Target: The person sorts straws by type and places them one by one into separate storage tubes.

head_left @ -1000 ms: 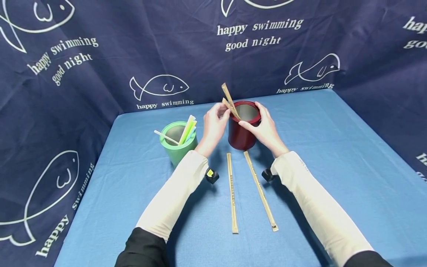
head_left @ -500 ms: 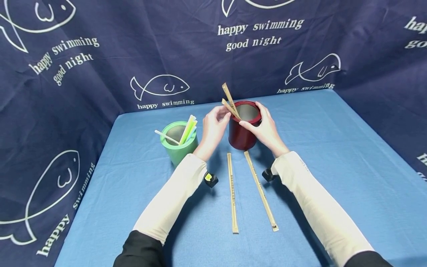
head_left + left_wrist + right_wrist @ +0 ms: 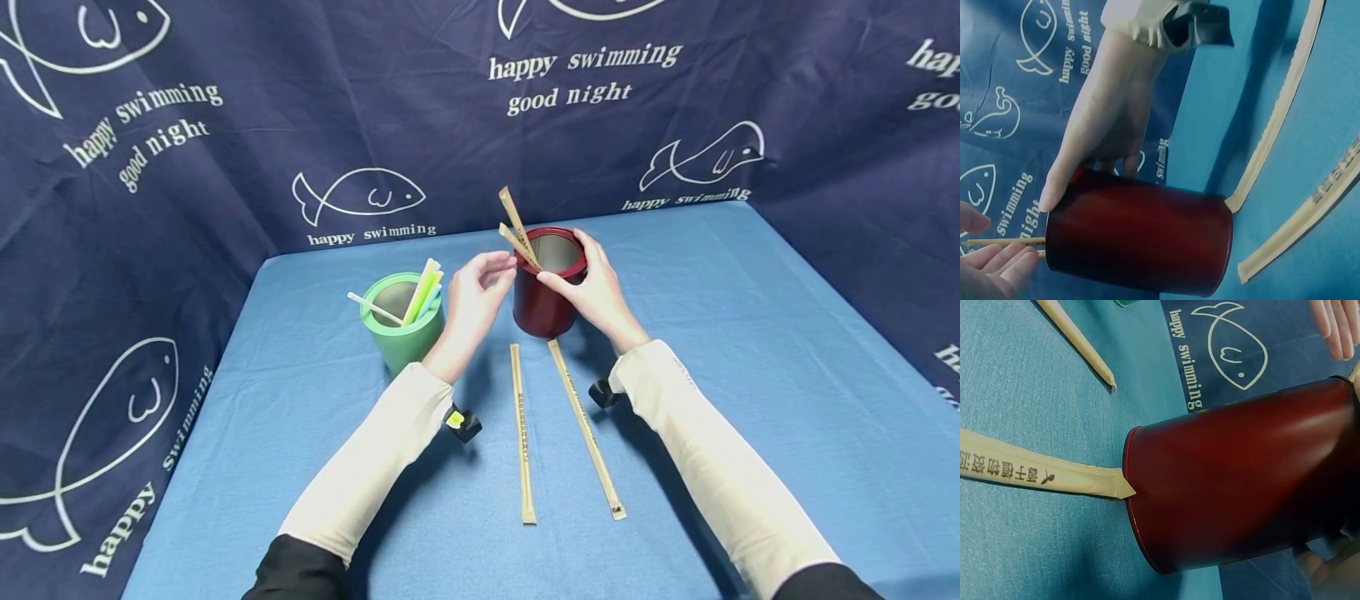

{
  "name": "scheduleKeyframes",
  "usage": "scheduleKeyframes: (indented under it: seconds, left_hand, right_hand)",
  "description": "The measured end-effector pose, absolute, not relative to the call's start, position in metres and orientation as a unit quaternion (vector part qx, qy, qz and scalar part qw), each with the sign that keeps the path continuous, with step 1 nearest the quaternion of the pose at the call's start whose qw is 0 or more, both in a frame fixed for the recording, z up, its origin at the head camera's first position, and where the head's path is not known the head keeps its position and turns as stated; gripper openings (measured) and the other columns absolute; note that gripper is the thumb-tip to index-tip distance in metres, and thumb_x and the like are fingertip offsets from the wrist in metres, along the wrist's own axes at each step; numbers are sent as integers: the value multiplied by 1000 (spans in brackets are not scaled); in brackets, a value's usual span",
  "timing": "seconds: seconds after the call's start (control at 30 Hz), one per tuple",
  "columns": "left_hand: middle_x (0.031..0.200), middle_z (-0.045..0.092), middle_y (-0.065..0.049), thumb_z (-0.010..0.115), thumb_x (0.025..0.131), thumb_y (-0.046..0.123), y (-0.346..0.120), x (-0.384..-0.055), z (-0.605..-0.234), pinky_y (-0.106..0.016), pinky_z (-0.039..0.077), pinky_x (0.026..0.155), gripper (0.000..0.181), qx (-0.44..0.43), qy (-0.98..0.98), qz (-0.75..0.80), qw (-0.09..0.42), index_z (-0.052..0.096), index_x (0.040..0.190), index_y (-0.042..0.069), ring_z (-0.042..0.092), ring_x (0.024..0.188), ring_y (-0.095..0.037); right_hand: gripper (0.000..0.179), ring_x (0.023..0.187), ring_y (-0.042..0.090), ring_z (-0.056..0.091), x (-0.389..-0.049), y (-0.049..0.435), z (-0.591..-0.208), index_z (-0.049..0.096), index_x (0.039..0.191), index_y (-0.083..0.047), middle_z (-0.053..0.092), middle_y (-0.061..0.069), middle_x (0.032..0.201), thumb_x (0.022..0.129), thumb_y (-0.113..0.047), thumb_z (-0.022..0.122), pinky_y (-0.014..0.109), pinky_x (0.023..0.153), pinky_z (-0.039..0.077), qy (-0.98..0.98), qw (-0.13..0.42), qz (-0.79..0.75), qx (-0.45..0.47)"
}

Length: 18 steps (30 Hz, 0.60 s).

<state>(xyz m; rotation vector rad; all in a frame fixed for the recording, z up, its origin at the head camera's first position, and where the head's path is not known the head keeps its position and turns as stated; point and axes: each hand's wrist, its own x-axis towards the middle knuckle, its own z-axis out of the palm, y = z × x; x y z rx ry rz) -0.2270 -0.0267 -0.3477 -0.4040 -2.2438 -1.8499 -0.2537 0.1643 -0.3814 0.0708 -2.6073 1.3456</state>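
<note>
In the head view a dark red canister (image 3: 543, 307) stands upright toward the back of the table. My right hand (image 3: 598, 293) grips its rim from the right, thumb in front and fingers round the far side. Two paper-wrapped straws (image 3: 513, 210) lean out of the canister's left side. Just left of them is my left hand (image 3: 474, 296), fingers loosely extended and holding nothing. The left wrist view has the left-hand fingers (image 3: 1007, 265) beside the straw ends. Two more wrapped straws, a left one (image 3: 522, 433) and a right one (image 3: 587, 432), lie on the cloth before the canister.
A green canister (image 3: 401, 342) stands to the left, close to my left forearm. It contains several coloured straws (image 3: 422, 293) and a pale one (image 3: 375, 308) sticking out leftward. Blue cloth (image 3: 750, 350) covers the table. A navy printed curtain (image 3: 450, 108) hangs behind and at the sides.
My left hand has let go of the wrapped straw in the red canister and drawn back slightly left and down. The right hand and the canister have stayed in place.
</note>
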Motion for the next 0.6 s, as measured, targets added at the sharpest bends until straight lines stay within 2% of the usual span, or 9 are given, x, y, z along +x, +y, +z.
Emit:
scheduleKeyframes:
  seconds: [0.6]
  left_hand:
    - [112, 70, -23, 63, 88, 3, -36, -203, -357, -33, 53, 95, 29, -132, -764, -630, 55, 63, 115, -8, 68, 104, -31]
  right_hand:
    - [93, 137, 30, 36, -254, 163, -381, 22, 155, -19, 28, 10, 158, 81, -49, 71, 53, 110, 37, -882, 101, 460, 20]
